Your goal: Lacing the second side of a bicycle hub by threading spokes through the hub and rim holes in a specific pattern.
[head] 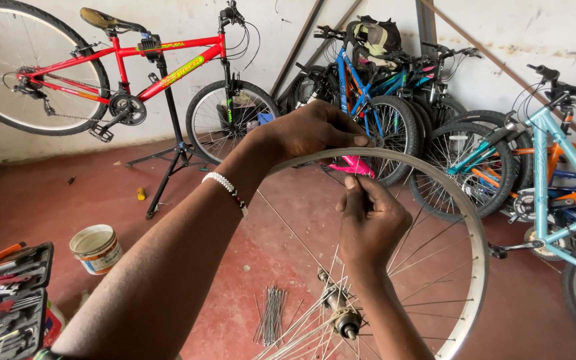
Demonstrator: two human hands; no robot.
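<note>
A bare silver bicycle wheel rim (471,267) stands upright in front of me, with its hub (345,321) low in the middle and several loose spokes fanning out from it. My left hand (311,130) grips the top of the rim, a white bead bracelet (228,190) on its wrist. Just inside the rim, my right hand (368,220) pinches the end of a thin spoke with thumb and fingers, right under the rim's top edge.
A bundle of spare spokes (271,317) lies on the red floor. A white bucket (96,249) and an open tool case (5,297) sit at left. A red bicycle (121,73) hangs on a work stand; several bicycles (435,120) lean along the right wall.
</note>
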